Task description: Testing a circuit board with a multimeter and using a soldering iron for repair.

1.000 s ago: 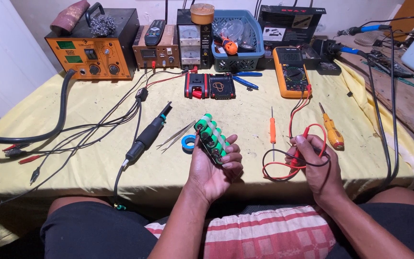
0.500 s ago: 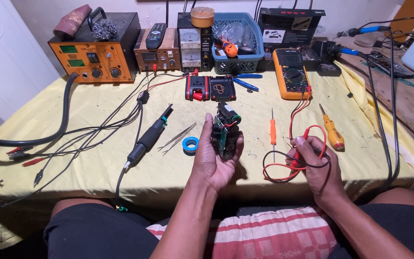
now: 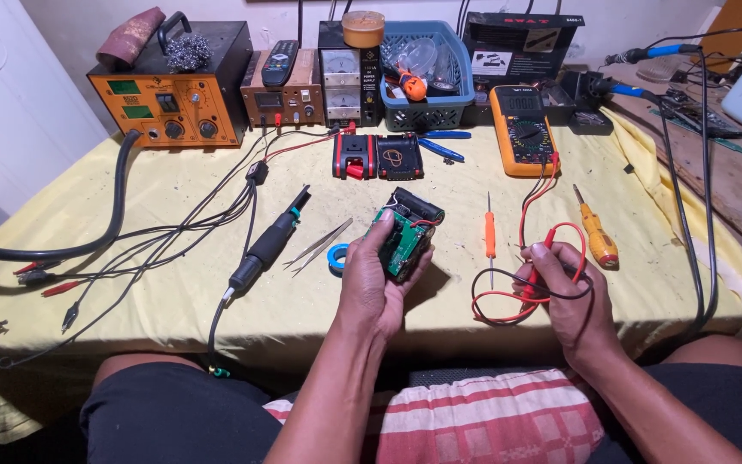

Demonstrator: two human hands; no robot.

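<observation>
Battery pack up in left hand, probe leads under right, over the yellow bench (image 3: pixel 130 283).

Keep the battery pack (image 3: pixel 405 232) tilted, green circuit board facing you, just above the bench, well in front of the orange multimeter (image 3: pixel 521 129); steady it before probing. Your left hand (image 3: pixel 375 279) is clenched around its lower end, thumb on the board edge. Your right hand (image 3: pixel 560 292), right of the pack, is half-curled, fingers pinching the red and black probe leads (image 3: pixel 508 296).
</observation>
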